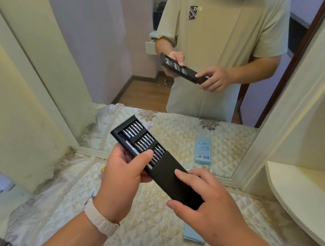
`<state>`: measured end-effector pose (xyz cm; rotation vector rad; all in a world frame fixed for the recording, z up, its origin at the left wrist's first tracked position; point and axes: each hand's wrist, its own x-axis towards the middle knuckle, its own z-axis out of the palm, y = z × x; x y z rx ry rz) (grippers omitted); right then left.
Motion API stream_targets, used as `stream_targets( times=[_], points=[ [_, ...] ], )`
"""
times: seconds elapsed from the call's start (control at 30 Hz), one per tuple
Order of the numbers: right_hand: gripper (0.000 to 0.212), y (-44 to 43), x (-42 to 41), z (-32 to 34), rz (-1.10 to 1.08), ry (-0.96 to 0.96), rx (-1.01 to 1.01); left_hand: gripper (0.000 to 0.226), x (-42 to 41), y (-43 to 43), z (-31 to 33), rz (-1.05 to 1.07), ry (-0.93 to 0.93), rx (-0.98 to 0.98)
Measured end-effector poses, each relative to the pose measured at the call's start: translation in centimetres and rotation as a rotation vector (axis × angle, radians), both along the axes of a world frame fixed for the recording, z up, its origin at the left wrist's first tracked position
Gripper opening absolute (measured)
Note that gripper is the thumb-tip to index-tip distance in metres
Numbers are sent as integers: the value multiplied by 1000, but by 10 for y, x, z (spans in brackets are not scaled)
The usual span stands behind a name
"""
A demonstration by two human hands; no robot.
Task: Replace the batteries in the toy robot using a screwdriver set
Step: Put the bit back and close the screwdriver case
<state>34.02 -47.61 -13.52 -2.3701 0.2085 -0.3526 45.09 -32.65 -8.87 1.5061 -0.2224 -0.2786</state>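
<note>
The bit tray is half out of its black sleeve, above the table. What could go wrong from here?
1. The left hand grips the bit tray and the right hand the black sleeve, in the air; a quick pull may free the tray and drop it.
2. The tray is tilted, so loose bits might fall and hide in the quilted cloth.

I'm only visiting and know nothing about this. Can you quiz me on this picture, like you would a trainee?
1. True or false: the bit tray is pulled fully out of the black sleeve.
2. Which hand grips the sleeve? A) left hand B) right hand C) neither
3. Fill in: the light blue box lies on the quilted ____.
Key: 1 false, only partly out. 2 B; the left hand holds the tray. 3 cloth.
</note>
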Motion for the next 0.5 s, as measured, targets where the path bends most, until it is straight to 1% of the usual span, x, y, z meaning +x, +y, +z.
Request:
stream_targets(
  times=[0.17, 0.27, 0.33, 0.43, 0.47, 0.5],
  points=[
    [67, 0, 3, 1, -8, -27, -39, 16, -6, -3, -8, -76, 50, -14],
    [61, 0, 2, 0, -29, -77, -89, 21, -5, 0, -12, -132, 51, -31],
    [55, -1, -1, -2, -59, -152, -122, 29, -2, 5, -15, -153, 37, -55],
    [52, -4, -5, -2, -59, -206, -170, 41, 9, 17, -12, -89, 57, -170],
    [52, -7, -5, -2, -51, -213, -194, 47, 14, 22, -9, -86, 64, -178],
    [53, -10, -6, -2, -38, -216, -226, 48, 19, 26, -6, -101, 58, -146]
  ],
)
